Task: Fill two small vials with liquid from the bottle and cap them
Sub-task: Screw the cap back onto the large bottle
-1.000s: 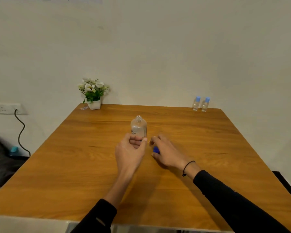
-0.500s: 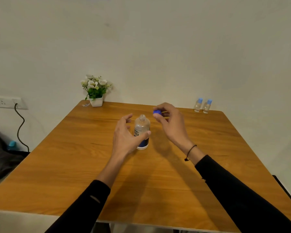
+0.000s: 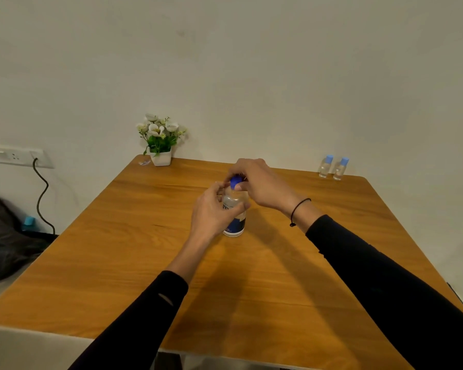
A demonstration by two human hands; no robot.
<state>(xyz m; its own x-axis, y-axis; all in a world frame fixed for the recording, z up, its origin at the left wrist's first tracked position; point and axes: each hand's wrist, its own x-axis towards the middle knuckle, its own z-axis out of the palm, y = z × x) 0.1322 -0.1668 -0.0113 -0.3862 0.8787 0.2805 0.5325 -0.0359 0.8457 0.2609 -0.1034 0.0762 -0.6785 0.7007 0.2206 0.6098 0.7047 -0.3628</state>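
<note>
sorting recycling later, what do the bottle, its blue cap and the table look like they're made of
Bottle: clear, glossy, glass or hard plastic; see-through body, printed label. Blue cap: likely plastic, opaque solid colour. Table: wood or wood-look laminate, satin; grain streaks visible.

Bottle [image 3: 234, 214] mid-table [image 3: 332, 263], vials [image 3: 333, 168] far right

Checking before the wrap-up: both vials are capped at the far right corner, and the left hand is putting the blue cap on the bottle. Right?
Not quite: the head view shows the right hand holding the blue cap on the bottle; the left hand grips its body.
</note>
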